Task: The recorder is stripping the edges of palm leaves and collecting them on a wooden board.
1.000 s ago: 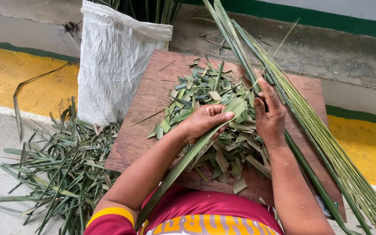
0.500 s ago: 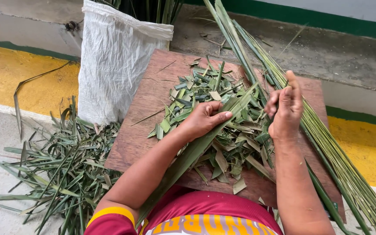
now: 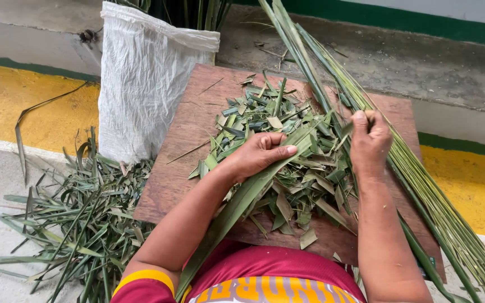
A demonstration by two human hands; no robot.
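Left hand (image 3: 259, 154) grips long palm leaf (image 3: 237, 205) over leaf scraps (image 3: 298, 179) mid-board (image 3: 181, 168); right hand (image 3: 369, 140) closed, pinching thin green strips (image 3: 422, 185) along board's right edge.

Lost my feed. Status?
Left hand shut on long leaf. Right hand pinching a strip. Leaf scraps piled on board.

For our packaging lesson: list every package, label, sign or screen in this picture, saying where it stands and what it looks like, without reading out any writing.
White woven sack: stands upright at the back left corner of the wooden board, open-topped, crinkled, green stalks poking out.
Lettering on the red shirt: bottom edge, pale yellow block shapes, cut off.
No signs or screens.
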